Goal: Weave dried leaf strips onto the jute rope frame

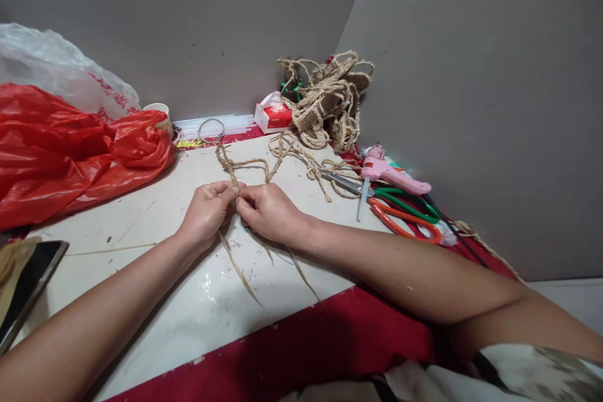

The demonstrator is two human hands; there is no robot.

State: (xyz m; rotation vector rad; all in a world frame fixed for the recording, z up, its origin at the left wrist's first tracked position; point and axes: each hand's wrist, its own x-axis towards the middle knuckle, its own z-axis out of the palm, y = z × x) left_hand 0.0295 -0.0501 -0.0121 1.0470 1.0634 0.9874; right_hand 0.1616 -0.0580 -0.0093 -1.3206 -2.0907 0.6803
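Observation:
Both hands meet over the white board [155,301], fingers pinched together. My left hand [208,212] is closed on the end of a braided straw cord [230,166]. Against it, my right hand [268,210] pinches the same cord's strands. Loose straw ends [242,276] hang below the hands toward me. Beyond the fingers the braid bends right across the board toward more cord [287,144]. The exact crossing of the strands is hidden by my fingers.
A pink glue gun [391,171] and scissors with orange and green handles [405,217] lie right. Behind stand a heap of braided cord [330,97] and a tissue pack [274,114]. A red plastic bag [80,151] and a dark-edged object [35,279] are left.

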